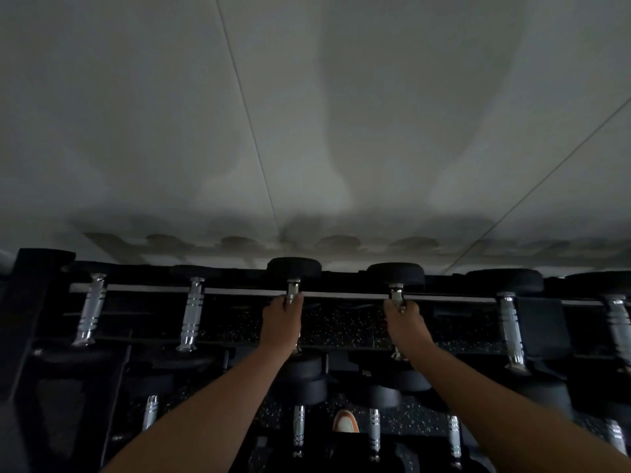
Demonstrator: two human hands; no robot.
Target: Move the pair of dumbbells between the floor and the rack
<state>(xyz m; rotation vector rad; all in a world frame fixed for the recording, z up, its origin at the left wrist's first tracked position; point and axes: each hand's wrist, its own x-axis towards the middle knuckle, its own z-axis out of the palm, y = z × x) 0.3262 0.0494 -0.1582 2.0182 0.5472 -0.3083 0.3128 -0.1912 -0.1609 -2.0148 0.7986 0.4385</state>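
Two hands, the left hand (281, 320) and right hand (406, 322), each closed on one of two dumbbells (294, 269) (396, 273), four more dumbbells along the top rail of one rack (239, 291), at least five chrome handles (298, 426) below, one shoe (346, 421)

We're in a gym's weights corner: a black two-tier rack (239, 291) stands against a plain pale wall (307, 114), loaded with chrome-handled, black-headed dumbbells (193, 312), over dark speckled rubber floor (341, 327).
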